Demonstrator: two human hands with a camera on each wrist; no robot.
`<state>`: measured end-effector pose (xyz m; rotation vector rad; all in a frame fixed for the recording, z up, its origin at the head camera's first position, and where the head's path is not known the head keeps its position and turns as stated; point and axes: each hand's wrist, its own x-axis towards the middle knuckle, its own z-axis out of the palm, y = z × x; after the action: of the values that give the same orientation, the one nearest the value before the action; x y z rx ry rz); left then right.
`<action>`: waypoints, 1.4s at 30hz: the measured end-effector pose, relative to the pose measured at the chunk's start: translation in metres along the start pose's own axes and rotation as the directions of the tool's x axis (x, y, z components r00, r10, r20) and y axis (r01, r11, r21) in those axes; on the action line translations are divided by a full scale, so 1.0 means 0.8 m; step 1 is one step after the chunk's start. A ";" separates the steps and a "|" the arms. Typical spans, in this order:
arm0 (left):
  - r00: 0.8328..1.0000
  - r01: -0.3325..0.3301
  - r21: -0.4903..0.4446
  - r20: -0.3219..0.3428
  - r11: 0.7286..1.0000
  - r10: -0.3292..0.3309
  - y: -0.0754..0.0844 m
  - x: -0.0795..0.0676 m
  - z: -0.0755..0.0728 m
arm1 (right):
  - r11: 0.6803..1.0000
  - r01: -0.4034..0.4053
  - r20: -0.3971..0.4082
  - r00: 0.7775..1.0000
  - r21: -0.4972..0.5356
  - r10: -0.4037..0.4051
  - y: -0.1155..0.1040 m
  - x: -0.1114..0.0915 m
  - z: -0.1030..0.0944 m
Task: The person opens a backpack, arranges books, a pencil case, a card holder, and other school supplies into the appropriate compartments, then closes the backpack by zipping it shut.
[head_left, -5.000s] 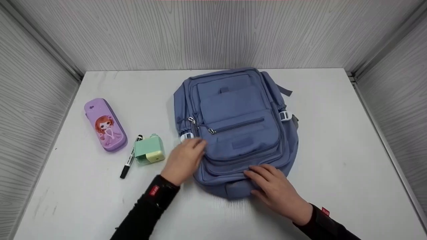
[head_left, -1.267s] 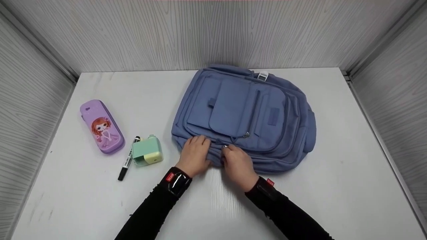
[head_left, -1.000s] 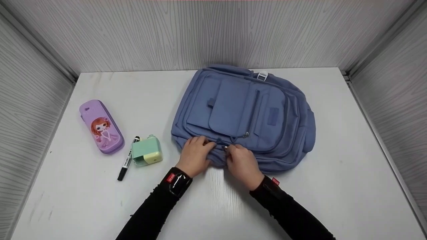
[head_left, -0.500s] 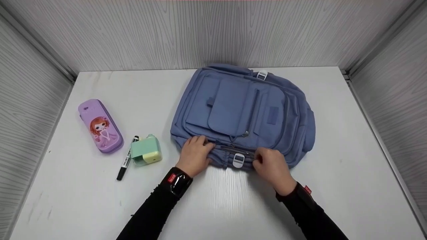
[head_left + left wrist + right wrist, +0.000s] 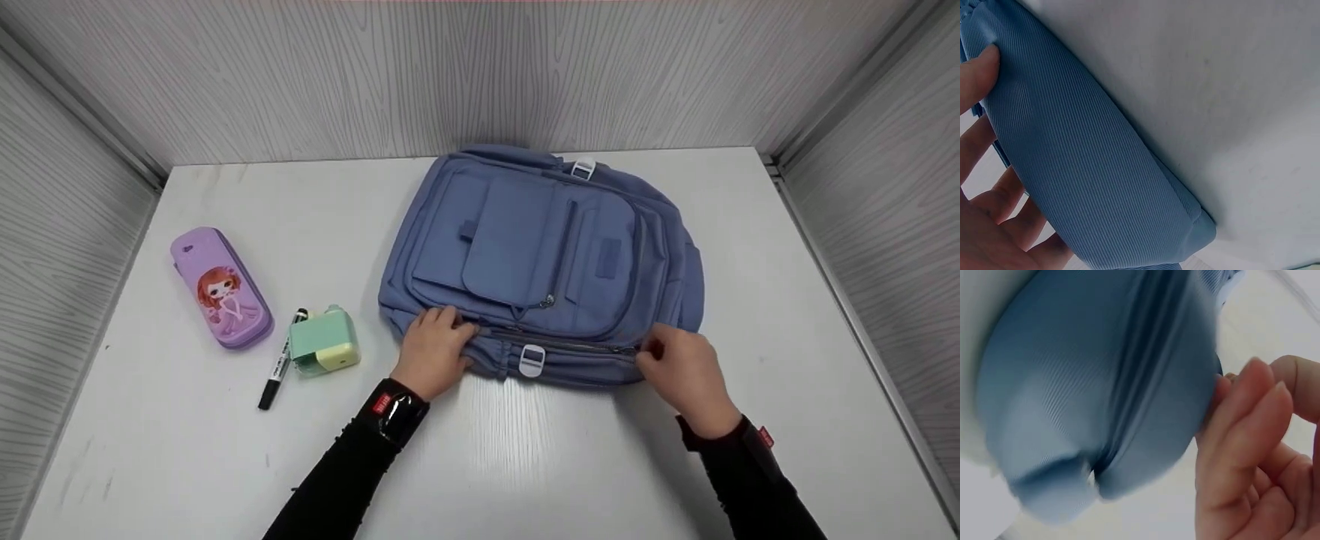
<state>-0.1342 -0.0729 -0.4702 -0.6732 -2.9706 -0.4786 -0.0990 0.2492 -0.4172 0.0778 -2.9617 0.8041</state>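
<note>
A blue backpack lies front up on the white table, its top toward the right. My left hand grips its near side by the lower end. In the left wrist view the thumb presses the ribbed side pocket, with the fingers along the front edge. At the right end of the near-side zipper, my right hand pinches what appears to be the zipper pull, mostly covered by the fingers. The right wrist view shows curled fingers against the bag's edge. A white buckle sits between the hands.
Left of the bag stands a green and yellow box-like item, partly over a black-and-white marker. Farther left lies a purple pencil case with a cartoon girl. Grey wood-grain panels wall the table's back and sides.
The backpack was turned from upright to sideways. Since then my right hand has slid right along the near-side zipper, uncovering the white buckle. My left hand has held its place on the bag.
</note>
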 end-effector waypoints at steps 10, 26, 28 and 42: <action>1.000 0.005 -0.015 0.003 1.000 -0.005 -0.002 -0.002 -0.001 | 1.000 -0.007 -0.135 0.991 0.005 0.008 0.029 0.010 -0.029; 1.000 0.003 0.142 -0.010 0.990 -0.001 0.066 0.011 -0.027 | 0.999 0.034 -0.243 0.970 0.008 -0.031 0.043 0.011 -0.027; 0.999 -0.033 0.154 -0.006 0.988 0.035 0.098 0.020 -0.028 | 0.999 0.033 -0.239 0.971 0.021 -0.027 0.041 0.009 -0.027; 0.992 -0.096 0.438 -0.033 0.894 0.123 0.233 0.054 0.066 | 0.998 0.022 -0.134 0.991 0.062 -0.014 0.029 -0.002 -0.014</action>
<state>-0.0930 0.1208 -0.4615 -0.7484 -2.8082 0.1735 -0.0985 0.2749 -0.4195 0.0519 -2.8065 0.8650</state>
